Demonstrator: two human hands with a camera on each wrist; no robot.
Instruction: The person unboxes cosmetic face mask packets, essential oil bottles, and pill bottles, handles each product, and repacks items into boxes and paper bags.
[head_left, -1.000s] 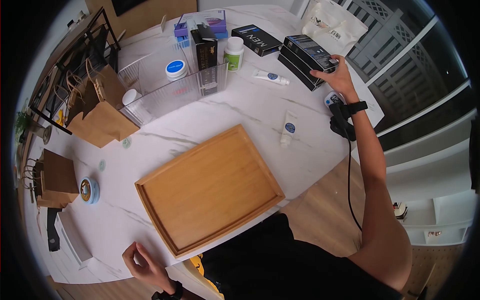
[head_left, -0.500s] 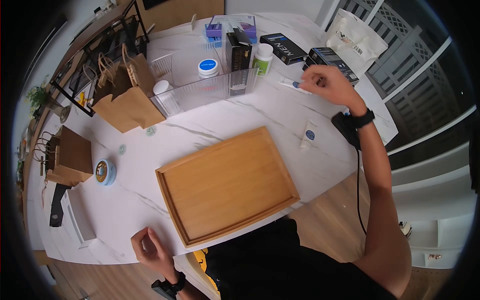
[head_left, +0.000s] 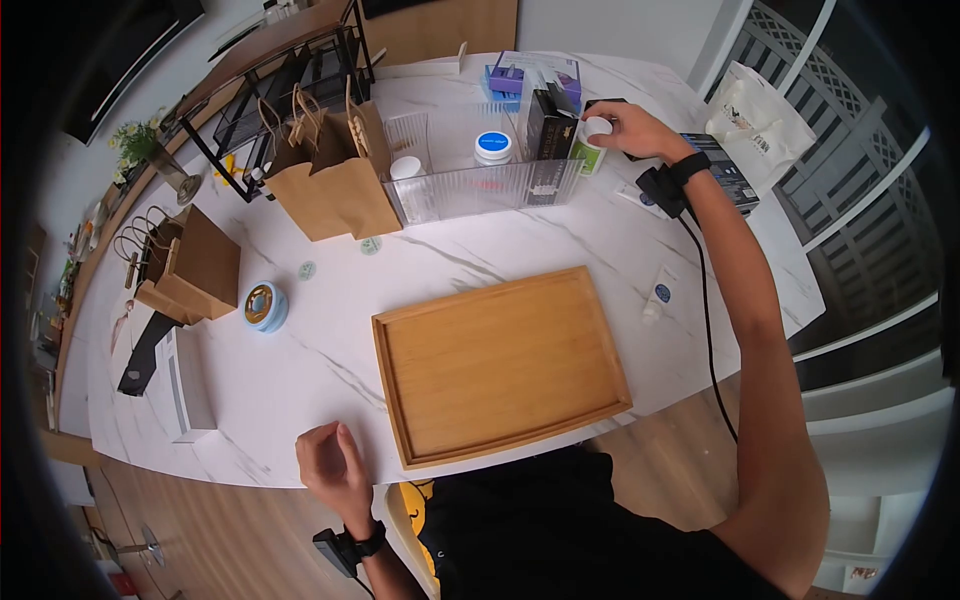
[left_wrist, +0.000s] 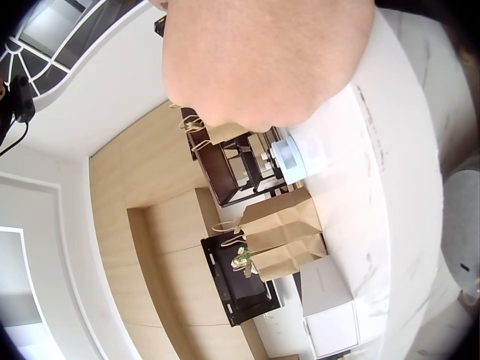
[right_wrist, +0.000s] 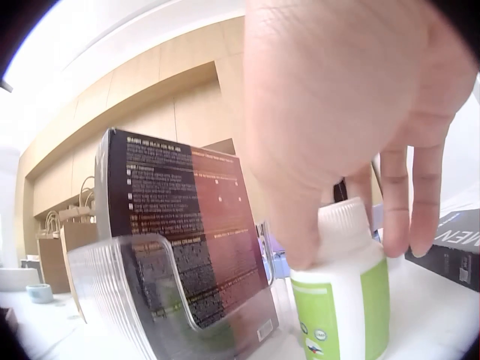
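At the back of the table, my right hand (head_left: 645, 132) is at a white and green bottle (head_left: 590, 157). The right wrist view shows the thumb of this hand (right_wrist: 337, 97) against the shoulder of the bottle (right_wrist: 341, 307), other fingers on its far side; the cap partly hides them. The bottle stands upright beside a clear organizer (head_left: 480, 193), which holds a tall dark box (head_left: 549, 132) and white jars. Loosely curled and holding nothing, my left hand (head_left: 335, 475) is by the front edge, left of a wooden tray (head_left: 500, 365).
White tubes (head_left: 660, 292) and black boxes (head_left: 728, 172) lie at the right, near a white bag (head_left: 757, 125). Paper bags (head_left: 335, 195), a round blue container (head_left: 264, 306) and a white box (head_left: 187, 385) are at the left. A black cable (head_left: 708, 320) hangs from my right wrist.
My right hand has left the black boxes and moved left to the bottle. The head view has shifted left. My left hand stays loosely curled near the front edge.
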